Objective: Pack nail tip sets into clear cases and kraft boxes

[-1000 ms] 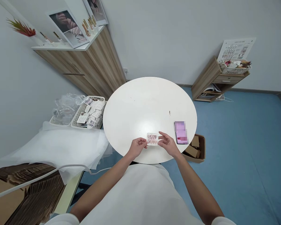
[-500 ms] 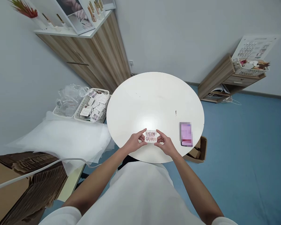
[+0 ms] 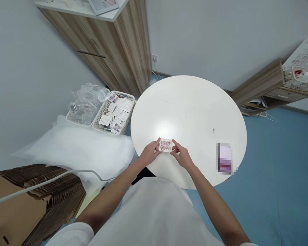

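A small card of press-on nails (image 3: 165,145) is held just above the near edge of the round white table (image 3: 192,109). My left hand (image 3: 150,153) pinches the card's left end between thumb and fingers. My right hand (image 3: 181,155) pinches its right end the same way. Both hands are closed on the card, one at each side. The card shows two rows of pink and purple nails.
A phone (image 3: 224,158) lies at the table's right edge. To the left, a white basket (image 3: 115,113) holds several similar cards, with a tray of clear plastic packaging (image 3: 86,102) beside it. Flat cardboard (image 3: 28,205) lies at lower left. Wooden cabinets (image 3: 113,44) stand behind.
My head has turned left and down, so the table and phone have shifted right in view. Both hands keep hold of the card; the right hand's fingers have closed onto its right end.
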{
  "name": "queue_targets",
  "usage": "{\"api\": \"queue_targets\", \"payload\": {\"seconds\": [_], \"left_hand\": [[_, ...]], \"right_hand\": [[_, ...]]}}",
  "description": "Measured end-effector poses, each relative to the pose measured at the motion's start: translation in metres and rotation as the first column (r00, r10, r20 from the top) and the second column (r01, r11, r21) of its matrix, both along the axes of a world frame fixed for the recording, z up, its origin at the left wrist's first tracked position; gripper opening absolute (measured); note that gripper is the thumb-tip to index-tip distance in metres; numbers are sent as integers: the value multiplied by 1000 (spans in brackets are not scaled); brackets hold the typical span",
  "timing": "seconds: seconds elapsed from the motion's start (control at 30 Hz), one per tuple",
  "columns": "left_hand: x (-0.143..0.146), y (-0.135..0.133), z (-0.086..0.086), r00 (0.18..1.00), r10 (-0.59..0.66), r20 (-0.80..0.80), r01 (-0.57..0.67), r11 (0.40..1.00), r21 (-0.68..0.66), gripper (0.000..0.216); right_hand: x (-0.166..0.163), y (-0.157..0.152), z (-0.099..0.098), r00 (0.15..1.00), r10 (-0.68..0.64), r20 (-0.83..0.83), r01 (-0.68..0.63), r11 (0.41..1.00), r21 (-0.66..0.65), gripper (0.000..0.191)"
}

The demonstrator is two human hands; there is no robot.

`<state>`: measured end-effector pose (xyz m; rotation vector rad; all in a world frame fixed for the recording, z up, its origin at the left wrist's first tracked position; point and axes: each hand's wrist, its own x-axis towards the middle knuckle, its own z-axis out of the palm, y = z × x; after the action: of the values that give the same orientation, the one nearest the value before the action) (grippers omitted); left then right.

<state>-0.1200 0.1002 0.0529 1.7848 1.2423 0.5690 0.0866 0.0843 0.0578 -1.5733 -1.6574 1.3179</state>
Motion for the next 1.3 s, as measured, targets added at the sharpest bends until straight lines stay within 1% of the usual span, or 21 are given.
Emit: {"api": "queue_targets", "payload": {"seconds": [0.13,0.27,0.43,0.57,0.7,0.83,0.93,1.0,1.1,1.2,1.3], "left_hand": [[-34,18,-14,995,90,-41,-91,996,-17,58],[-67,37,-28,987,153,-54,-156,987,-48,58],[-97,54,-44,976,208,-58,-213,973,-90,58],[-107,62,-54,977,184,-107,-194,977,-91,58],[-109,70,-62,966,146,-214,-168,982,-86,58],[-109,78,-64,944,140,-298,-171,982,-83,58],[-109,80,-61,930,137,-340,-175,981,-85,58],[-109,77,-59,932,150,-329,-193,976,-101,60],[-110,69,-57,948,214,-237,-252,958,-140,59],[-110,61,-57,955,270,-125,-290,939,-184,56],[-109,58,-56,952,293,-89,-305,927,-218,55]], "right_hand": [[-40,26,-11,999,9,42,-8,1000,-28,60],[-80,49,-25,998,36,58,-33,999,-37,61],[-115,69,-44,995,45,91,-44,999,-16,60],[-129,77,-57,986,74,149,-72,997,-17,57],[-140,83,-64,969,83,233,-73,996,-55,57],[-151,89,-68,949,68,306,-49,996,-70,57],[-156,90,-69,946,23,324,-3,998,-61,59],[-158,85,-67,957,-33,288,56,996,-73,59],[-162,72,-64,976,-168,137,188,971,-147,60],[-166,62,-60,951,-306,-32,287,920,-268,61],[-172,60,-57,919,-382,-102,330,883,-335,61]]}}
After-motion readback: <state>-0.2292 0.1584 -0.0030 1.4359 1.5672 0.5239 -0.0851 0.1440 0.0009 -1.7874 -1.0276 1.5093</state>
